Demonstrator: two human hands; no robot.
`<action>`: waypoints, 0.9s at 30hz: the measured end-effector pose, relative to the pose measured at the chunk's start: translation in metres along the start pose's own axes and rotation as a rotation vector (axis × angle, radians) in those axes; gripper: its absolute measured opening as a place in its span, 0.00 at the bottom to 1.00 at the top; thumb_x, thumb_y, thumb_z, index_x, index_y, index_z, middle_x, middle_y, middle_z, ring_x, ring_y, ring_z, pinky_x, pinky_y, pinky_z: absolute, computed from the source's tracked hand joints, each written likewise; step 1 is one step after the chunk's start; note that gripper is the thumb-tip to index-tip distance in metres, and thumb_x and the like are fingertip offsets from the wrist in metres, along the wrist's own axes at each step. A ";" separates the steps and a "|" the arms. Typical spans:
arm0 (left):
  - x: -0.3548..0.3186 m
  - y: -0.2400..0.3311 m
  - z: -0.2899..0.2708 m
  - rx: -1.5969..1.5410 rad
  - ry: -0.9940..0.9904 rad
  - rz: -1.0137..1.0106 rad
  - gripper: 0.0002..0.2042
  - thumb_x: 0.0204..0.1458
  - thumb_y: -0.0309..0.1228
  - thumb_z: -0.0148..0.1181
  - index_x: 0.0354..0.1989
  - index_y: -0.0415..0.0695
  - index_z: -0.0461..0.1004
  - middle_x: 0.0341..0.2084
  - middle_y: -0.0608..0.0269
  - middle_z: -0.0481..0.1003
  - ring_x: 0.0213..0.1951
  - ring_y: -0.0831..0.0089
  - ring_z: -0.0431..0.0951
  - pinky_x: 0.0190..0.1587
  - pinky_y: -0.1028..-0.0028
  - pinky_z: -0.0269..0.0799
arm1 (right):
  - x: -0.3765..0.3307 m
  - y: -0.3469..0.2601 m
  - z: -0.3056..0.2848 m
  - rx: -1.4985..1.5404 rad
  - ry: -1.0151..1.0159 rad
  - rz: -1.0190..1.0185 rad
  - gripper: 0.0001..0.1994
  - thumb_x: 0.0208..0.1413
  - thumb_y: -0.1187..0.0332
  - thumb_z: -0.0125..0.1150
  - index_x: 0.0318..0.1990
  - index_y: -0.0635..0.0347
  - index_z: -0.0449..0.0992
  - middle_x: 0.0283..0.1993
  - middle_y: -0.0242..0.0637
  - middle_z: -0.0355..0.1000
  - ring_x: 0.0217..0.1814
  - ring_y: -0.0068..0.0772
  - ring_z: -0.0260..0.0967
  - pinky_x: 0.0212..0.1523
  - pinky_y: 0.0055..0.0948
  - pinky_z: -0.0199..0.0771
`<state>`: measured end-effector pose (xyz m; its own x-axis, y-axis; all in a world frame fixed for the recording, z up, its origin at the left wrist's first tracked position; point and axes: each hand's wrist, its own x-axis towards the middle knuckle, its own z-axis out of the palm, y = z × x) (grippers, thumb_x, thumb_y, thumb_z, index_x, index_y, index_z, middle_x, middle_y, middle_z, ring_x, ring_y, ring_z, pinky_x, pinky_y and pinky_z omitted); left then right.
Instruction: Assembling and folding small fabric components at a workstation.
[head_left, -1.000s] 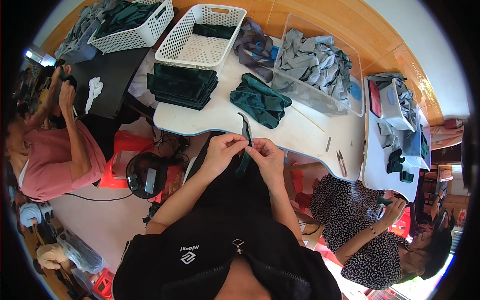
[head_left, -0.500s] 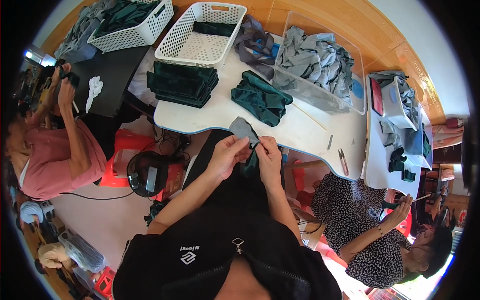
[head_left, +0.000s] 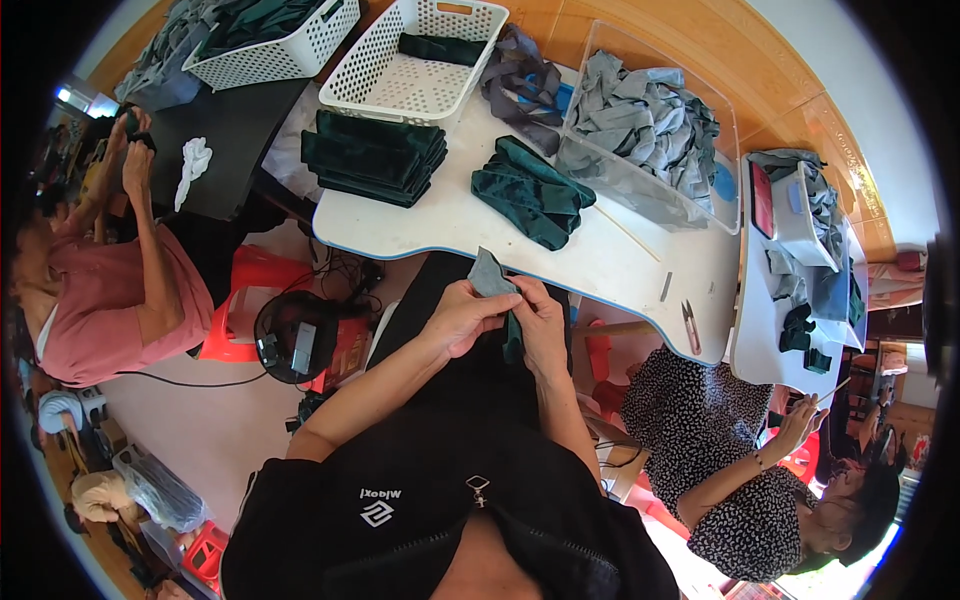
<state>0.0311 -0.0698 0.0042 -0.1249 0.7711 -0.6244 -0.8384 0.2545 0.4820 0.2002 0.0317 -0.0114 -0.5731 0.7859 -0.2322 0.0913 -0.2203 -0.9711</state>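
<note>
Over my lap, just off the table's near edge, my left hand [head_left: 462, 320] and my right hand [head_left: 541, 325] pinch one piece of velvet fabric [head_left: 489, 273] between them. Its grey underside shows above my fingers, and a dark green end hangs below my right hand. Both hands are closed, thumbs against fingers, with the fingertips almost meeting. What the covered fingertips do inside the cloth is hidden. Beyond them on the white table [head_left: 400, 228] lie a loose pile of green velvet pieces [head_left: 532, 195] and, to its left, a neat stack of folded green velvet [head_left: 372, 160].
A white perforated basket [head_left: 345, 92] and a clear bin of grey fabric pieces [head_left: 640, 125] stand at the back. A thin stick [head_left: 628, 233] and thread snips [head_left: 691, 327] lie to the right. A person in pink [head_left: 120, 290] and one in a patterned dress [head_left: 745, 520] work either side.
My left hand has shifted closer to my right, its thumb now over the cloth. The grey part stands more upright, and less green hangs below. The whole view has shifted slightly.
</note>
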 end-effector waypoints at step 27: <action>0.014 0.005 -0.009 0.163 0.002 0.045 0.14 0.82 0.35 0.86 0.65 0.37 0.96 0.55 0.56 0.97 0.54 0.68 0.98 0.57 0.62 0.97 | -0.010 0.007 0.010 0.277 0.111 0.052 0.18 0.88 0.83 0.70 0.78 0.71 0.93 0.78 0.33 0.84 0.78 0.30 0.84 0.79 0.33 0.84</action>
<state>0.0205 -0.0630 -0.0079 -0.1616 0.7828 -0.6010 -0.7347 0.3112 0.6028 0.1986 0.0169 -0.0150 -0.4799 0.8242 -0.3008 -0.1161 -0.3995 -0.9094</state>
